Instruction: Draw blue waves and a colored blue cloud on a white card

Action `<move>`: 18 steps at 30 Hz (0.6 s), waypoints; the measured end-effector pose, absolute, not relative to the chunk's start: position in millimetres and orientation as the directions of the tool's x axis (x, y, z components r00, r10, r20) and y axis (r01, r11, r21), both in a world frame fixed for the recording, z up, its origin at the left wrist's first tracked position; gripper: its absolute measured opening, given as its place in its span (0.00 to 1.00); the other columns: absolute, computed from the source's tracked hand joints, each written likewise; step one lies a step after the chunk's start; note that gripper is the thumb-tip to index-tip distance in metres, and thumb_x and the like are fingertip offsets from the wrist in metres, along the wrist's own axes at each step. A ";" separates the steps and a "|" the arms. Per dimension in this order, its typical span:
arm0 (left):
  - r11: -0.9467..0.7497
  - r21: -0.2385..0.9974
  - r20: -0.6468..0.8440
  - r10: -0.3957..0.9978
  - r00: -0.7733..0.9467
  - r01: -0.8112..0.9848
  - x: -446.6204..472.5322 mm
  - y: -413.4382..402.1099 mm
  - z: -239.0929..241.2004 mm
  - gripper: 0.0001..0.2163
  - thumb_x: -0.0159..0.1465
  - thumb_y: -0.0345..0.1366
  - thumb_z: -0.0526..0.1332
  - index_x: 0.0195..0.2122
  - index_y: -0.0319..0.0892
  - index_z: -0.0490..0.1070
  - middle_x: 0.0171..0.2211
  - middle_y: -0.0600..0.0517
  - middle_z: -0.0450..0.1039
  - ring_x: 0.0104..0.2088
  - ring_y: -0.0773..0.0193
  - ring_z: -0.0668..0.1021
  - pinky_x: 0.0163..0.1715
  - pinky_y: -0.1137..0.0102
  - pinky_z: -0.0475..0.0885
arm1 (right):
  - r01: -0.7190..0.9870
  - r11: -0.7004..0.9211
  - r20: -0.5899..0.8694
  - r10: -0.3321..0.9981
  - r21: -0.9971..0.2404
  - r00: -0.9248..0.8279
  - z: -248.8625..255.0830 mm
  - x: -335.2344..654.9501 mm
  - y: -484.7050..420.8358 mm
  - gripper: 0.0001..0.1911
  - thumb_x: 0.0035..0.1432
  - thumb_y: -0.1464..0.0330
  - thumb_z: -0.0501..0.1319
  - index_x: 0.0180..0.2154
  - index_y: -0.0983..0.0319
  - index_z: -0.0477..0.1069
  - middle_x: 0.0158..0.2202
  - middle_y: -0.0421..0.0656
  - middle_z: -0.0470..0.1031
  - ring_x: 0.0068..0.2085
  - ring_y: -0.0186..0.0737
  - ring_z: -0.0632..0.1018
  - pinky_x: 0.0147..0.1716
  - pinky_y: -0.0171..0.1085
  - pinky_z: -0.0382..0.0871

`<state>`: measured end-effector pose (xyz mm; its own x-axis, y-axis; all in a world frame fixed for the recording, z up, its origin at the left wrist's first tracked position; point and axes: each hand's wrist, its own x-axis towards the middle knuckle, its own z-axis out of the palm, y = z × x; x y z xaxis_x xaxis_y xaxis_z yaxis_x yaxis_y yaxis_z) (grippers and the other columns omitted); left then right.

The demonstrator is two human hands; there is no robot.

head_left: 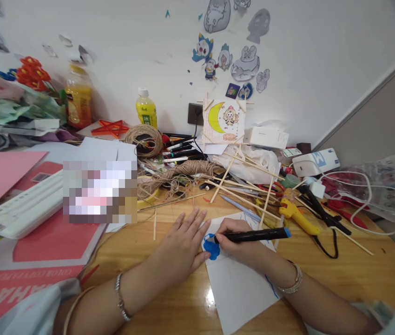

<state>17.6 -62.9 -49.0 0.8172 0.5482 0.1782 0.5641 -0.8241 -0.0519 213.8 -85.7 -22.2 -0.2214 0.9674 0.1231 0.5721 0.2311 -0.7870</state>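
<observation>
A white sheet of paper (237,288) lies on the wooden table (358,274) in front of me. It bears a blue coloured patch (212,248) and thin blue lines. My right hand (237,242) grips a black marker with a blue end cap (253,236), its tip on the blue patch. Flat on the paper's left edge rests my left hand (183,242), fingers stretched out and together, holding nothing. Both wrists wear bracelets.
Behind the paper lie several wooden sticks (242,186), a yellow glue gun (297,214), twine (180,174), markers (180,149) and a moon drawing (223,120). A white keyboard (19,209) on red folders sits left. Two bottles (146,108) stand by the wall. Cables and a plastic bag (389,186) are right.
</observation>
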 end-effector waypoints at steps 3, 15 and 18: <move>-0.824 -0.051 0.184 0.548 0.816 0.564 17.6 -62.7 -50.2 0.27 0.67 0.48 0.51 0.62 0.35 0.57 0.65 0.38 0.51 0.64 0.43 0.56 0.58 0.50 0.56 | 0.570 0.238 0.129 0.966 -0.786 -0.225 -24.1 214.2 -85.6 0.08 0.51 0.72 0.57 0.21 0.62 0.67 0.20 0.38 0.72 0.22 0.32 0.70 0.22 0.30 0.62; -0.828 -0.059 0.202 0.537 0.819 0.558 16.2 -62.2 -50.9 0.27 0.67 0.48 0.51 0.62 0.36 0.57 0.65 0.38 0.51 0.64 0.44 0.56 0.58 0.52 0.56 | 0.570 0.226 0.122 0.969 -0.790 -0.214 -25.4 213.1 -83.9 0.08 0.49 0.73 0.57 0.20 0.61 0.66 0.18 0.37 0.70 0.21 0.31 0.68 0.21 0.30 0.59; -0.824 -0.047 0.226 0.541 0.810 0.564 15.7 -62.1 -54.5 0.27 0.68 0.49 0.50 0.62 0.37 0.56 0.65 0.39 0.51 0.64 0.46 0.55 0.58 0.52 0.55 | 0.554 0.234 0.126 0.966 -0.799 -0.227 -24.9 213.4 -84.3 0.08 0.50 0.73 0.58 0.20 0.61 0.66 0.18 0.36 0.70 0.21 0.31 0.68 0.21 0.30 0.59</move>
